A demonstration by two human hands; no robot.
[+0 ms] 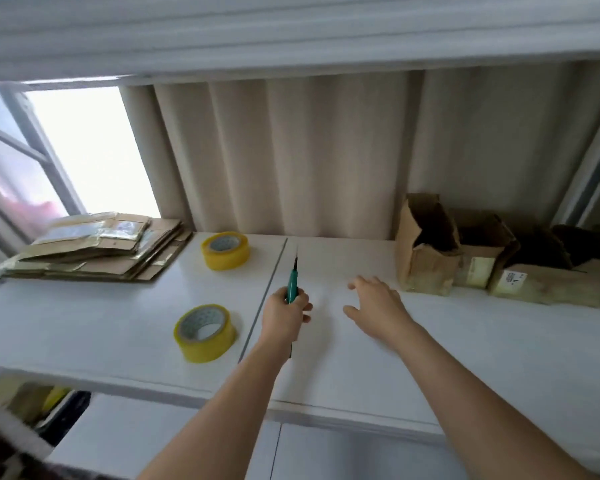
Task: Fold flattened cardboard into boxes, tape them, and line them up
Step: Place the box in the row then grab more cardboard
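Boxes [426, 258]: open tops, dark inside, can't see what's in them.
Left hand [284, 315]: fingers wrapped round green knife [292, 284].
Right hand [374, 308]: fingers spread.

Home room; curtain [291, 150], window [84, 147]

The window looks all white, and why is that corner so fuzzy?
In the head view, daylight overexposes the window, so its glass washes out to white. The bottom left corner is smeared by blur, as is the top edge. The wide lens bends the white table edge. The left hand and its green cutter look fairly sharp.
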